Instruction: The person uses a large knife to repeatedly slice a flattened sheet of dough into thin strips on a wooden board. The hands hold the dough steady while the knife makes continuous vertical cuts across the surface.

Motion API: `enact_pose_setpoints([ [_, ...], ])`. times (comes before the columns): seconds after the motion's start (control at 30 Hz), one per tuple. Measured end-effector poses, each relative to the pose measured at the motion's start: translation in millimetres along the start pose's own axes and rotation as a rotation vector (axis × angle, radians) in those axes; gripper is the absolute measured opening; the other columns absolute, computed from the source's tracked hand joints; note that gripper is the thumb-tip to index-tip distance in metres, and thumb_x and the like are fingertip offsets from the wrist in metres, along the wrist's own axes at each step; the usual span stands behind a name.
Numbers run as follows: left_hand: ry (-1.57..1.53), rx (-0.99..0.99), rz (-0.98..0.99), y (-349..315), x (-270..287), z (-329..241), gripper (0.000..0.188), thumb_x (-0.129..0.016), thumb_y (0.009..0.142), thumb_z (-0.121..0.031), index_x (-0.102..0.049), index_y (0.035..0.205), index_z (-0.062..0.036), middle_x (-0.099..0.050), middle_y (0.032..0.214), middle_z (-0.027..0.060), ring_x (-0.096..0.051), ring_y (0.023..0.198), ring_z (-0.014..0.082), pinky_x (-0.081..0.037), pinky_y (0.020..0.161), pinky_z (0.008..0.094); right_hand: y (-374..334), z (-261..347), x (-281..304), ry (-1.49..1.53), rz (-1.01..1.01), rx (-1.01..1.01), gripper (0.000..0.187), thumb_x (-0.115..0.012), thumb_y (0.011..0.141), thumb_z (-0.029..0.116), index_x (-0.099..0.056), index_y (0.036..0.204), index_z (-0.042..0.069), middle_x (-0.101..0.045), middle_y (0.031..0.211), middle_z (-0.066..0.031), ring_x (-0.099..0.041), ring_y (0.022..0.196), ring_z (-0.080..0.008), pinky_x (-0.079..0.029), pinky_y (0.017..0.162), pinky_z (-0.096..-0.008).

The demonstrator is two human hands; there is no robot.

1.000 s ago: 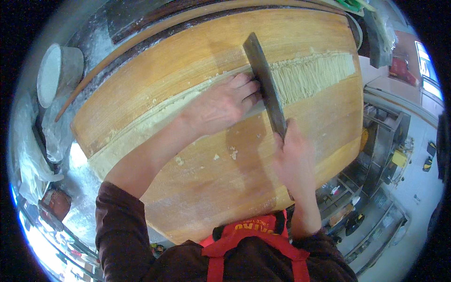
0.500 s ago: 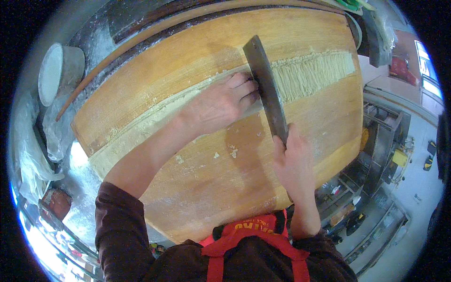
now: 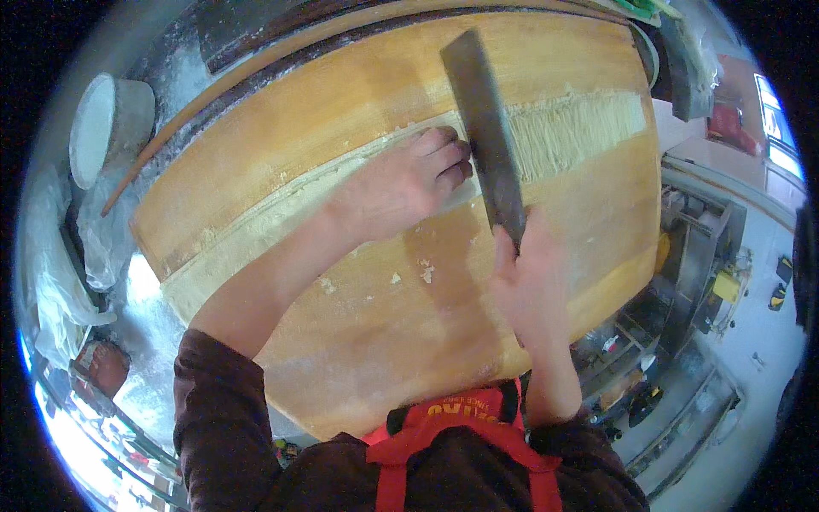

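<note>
A long folded sheet of pale dough (image 3: 281, 200) runs across the floured wooden board (image 3: 367, 333). My left hand (image 3: 409, 179) lies on the dough near its cut end, fingers curled under and knuckles beside the blade. My right hand (image 3: 536, 277), slightly blurred, is closed round the handle of a broad cleaver (image 3: 483, 119). Its blade stands close against my left knuckles, across the dough. Right of the blade spreads a row of thin cut noodles (image 3: 578, 132), still lying side by side. What is under my left fingers is hidden.
Small dough crumbs (image 3: 426, 271) are scattered on the board. A long wooden rolling pin (image 3: 183, 128) lies along the far edge. At the left stand a white tub (image 3: 94, 132) and plastic bags (image 3: 55, 282). Metal shelving (image 3: 682, 264) is beside the board's right edge.
The cleaver has shifted slightly, its far tip a little farther away and the blade blurred. My right hand has moved slightly away with it. My left hand stays nearly in place.
</note>
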State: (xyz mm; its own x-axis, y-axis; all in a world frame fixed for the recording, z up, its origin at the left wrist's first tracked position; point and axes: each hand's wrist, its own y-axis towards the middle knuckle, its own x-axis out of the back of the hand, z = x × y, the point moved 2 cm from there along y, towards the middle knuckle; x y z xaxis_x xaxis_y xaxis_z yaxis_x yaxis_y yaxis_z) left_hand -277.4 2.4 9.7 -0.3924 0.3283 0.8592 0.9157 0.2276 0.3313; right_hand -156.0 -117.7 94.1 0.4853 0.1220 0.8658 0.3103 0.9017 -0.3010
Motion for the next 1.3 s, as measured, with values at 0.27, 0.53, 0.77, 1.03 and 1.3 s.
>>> enact_pose_setpoints([
  [0.27,0.013,-0.016,-0.009,-1.4,0.8,1.0,0.034,-0.054,0.077,-0.011,-0.061,0.107,0.0018,-0.057,0.111,0.0102,-0.049,0.106,0.0242,-0.044,0.094,0.0322,3.2,7.0,-2.1,-0.089,0.105,-0.078,0.019,-0.056,0.079,0.004,-0.042,0.092,0.001,-0.058,0.074,-0.0221,-0.060,0.068,-0.0421,-0.047,0.057,-0.0498],
  [0.53,0.030,-0.009,0.038,-5.6,-1.7,0.1,0.033,-0.055,0.074,-0.012,-0.063,0.104,0.0006,-0.057,0.107,0.0125,-0.051,0.108,0.0282,-0.045,0.095,0.0348,26.9,-1.9,-6.6,0.051,-0.049,0.006,0.017,-0.056,0.081,0.004,-0.043,0.091,0.000,-0.057,0.072,-0.0221,-0.059,0.067,-0.0420,-0.046,0.056,-0.0488],
  [0.77,0.011,-0.015,0.006,-3.3,3.3,0.2,0.033,-0.055,0.073,-0.012,-0.062,0.104,0.0002,-0.057,0.109,0.0136,-0.051,0.109,0.0285,-0.045,0.095,0.0354,-11.5,-1.3,-2.5,-0.065,0.068,-0.022,0.019,-0.057,0.081,0.005,-0.043,0.094,0.001,-0.058,0.071,-0.0197,-0.060,0.065,-0.0405,-0.047,0.055,-0.0478],
  [1.03,-0.008,-0.009,0.004,-3.2,0.7,0.7,0.034,-0.055,0.075,-0.012,-0.062,0.105,0.0018,-0.056,0.110,0.0108,-0.049,0.107,0.0240,-0.043,0.094,0.0303,35.8,12.0,-13.1,-0.085,-0.009,-0.013,0.020,-0.056,0.081,0.004,-0.042,0.094,0.000,-0.058,0.070,-0.0208,-0.059,0.066,-0.0434,-0.047,0.057,-0.0494],
  [1.3,-0.006,-0.003,-0.019,-6.3,3.9,0.7,0.035,-0.056,0.073,-0.012,-0.061,0.105,-0.0004,-0.057,0.109,0.0132,-0.051,0.109,0.0292,-0.046,0.094,0.0357,-4.9,2.9,-2.8,-0.004,0.029,-0.013,0.020,-0.057,0.083,0.007,-0.043,0.095,0.000,-0.056,0.070,-0.0211,-0.058,0.065,-0.0415,-0.045,0.057,-0.0501],
])
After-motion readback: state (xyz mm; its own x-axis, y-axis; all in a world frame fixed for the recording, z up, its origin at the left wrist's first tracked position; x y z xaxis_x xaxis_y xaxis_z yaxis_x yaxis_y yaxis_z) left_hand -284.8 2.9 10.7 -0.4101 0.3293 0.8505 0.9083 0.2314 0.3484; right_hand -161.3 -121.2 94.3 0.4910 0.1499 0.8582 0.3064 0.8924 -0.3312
